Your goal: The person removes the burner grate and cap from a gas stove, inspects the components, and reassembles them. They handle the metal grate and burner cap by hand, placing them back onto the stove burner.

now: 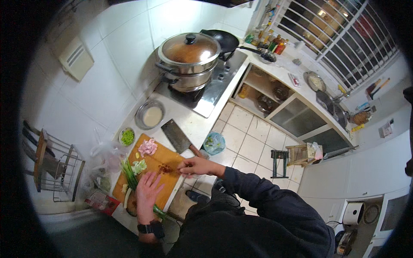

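Staying low seemed best to keep the red bits (166, 168) on the board (167, 185), my left hand (148, 189) splayed loosely, my right hand (197, 166) curled, contents unclear.

- The wide fisheye view looks steeply down from head height.
- The cutting board (172, 184) lies near, below it.
- The barred window (344, 26) stands farther off, toward the upper-right rim.

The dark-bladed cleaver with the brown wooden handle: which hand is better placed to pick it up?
Probably the right hand: it is near the brown wooden handle of the dark-bladed cleaver. The left hand is farther away, spread over the brown wooden cutting board beside the long green scallions.
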Action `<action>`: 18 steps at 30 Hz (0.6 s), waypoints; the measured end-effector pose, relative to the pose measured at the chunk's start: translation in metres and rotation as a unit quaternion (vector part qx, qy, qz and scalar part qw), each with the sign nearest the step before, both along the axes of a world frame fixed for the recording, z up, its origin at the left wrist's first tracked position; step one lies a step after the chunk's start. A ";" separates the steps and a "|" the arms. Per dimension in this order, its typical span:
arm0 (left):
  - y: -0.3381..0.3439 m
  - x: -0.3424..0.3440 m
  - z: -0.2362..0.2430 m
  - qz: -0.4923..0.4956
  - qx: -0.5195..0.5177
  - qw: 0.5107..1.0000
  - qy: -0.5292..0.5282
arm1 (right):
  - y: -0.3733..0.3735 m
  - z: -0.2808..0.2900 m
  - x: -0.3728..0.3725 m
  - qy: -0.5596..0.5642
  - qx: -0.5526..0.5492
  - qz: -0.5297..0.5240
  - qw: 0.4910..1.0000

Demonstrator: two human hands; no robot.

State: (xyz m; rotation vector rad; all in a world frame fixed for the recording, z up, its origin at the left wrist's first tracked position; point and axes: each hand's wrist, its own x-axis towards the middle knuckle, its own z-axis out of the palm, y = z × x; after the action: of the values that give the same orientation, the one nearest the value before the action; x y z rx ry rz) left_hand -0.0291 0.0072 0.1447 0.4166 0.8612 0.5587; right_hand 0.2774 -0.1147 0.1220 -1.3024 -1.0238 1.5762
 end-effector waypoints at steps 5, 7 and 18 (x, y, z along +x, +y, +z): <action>-0.025 -0.027 -0.026 0.018 0.019 0.999 0.043 | -0.131 -0.089 0.118 0.335 -0.106 -0.060 0.934; -0.041 -0.044 -0.047 0.029 0.032 0.996 0.084 | -0.204 -0.161 0.164 -0.129 -0.117 -0.013 0.985; -0.248 -0.076 -0.211 -0.226 0.007 0.904 0.362 | -0.559 -0.227 0.299 0.031 -0.368 -0.357 0.858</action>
State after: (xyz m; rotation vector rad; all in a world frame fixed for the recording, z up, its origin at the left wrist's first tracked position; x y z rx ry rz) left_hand -0.1051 -0.2412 -0.0660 0.8378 1.4166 -0.0473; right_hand 0.5766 -0.6738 -0.1055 -1.8279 0.2003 1.4064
